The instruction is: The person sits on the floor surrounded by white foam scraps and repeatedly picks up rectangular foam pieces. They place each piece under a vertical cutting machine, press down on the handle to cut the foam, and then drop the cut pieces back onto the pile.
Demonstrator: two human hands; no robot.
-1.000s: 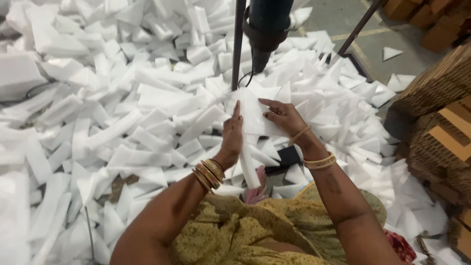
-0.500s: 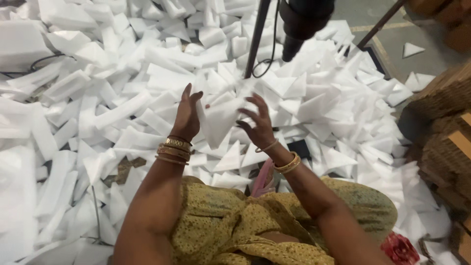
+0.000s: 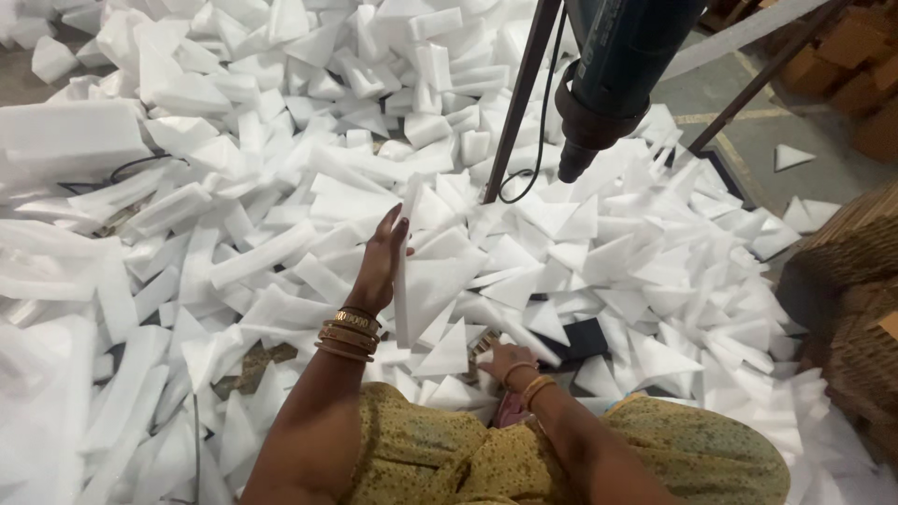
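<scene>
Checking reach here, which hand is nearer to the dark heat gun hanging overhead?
Left. The left hand, raised with an upright foam piece, sits below and left of the heat gun. The right hand is lower, down near the lap.

A dark power tool (image 3: 613,79) hangs overhead, with what look like cardboard stacks (image 3: 842,281) nearby.

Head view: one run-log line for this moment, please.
left hand: holds white foam piece upright | right hand: low, among foam offcuts | dark tool: hangs above, apart
</scene>
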